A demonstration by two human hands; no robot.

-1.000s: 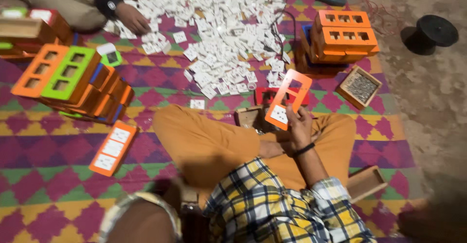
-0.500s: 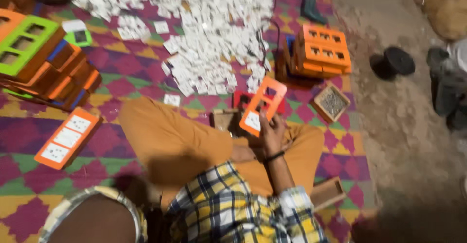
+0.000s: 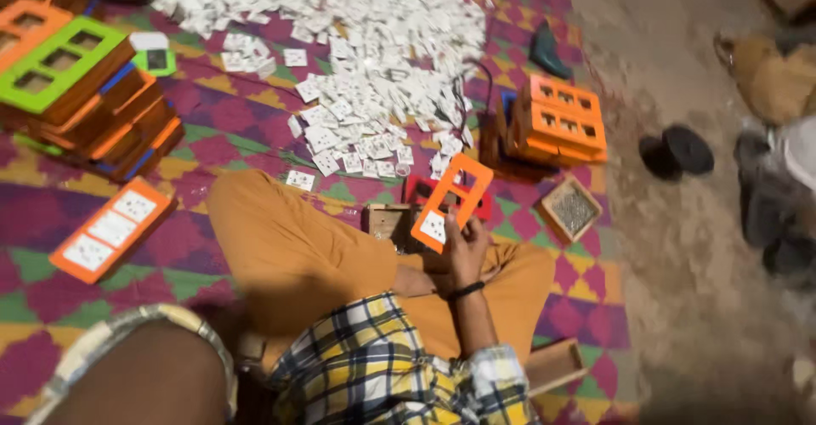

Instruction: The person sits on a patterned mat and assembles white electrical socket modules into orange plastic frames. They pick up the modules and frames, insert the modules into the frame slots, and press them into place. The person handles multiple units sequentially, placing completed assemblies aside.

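My right hand, a black band on its wrist, is shut on the lower end of an orange plastic frame held tilted above my lap. One white switch piece sits in the frame's lowest slot; the upper slots are empty. My left hand lies under the right hand and is mostly hidden, with only its forearm showing across my orange trousers. Just beyond the frame, a red frame and a small wooden box rest on the mat.
A large heap of white switch pieces covers the patterned mat ahead. Stacked orange frames stand at right, and a green-topped stack at left. A filled orange frame lies left. A wooden screw box and a black spool are right.
The view has swung right, showing more bare floor. Another person's hand at the top left has left the picture. The orange frame stays in my right hand.
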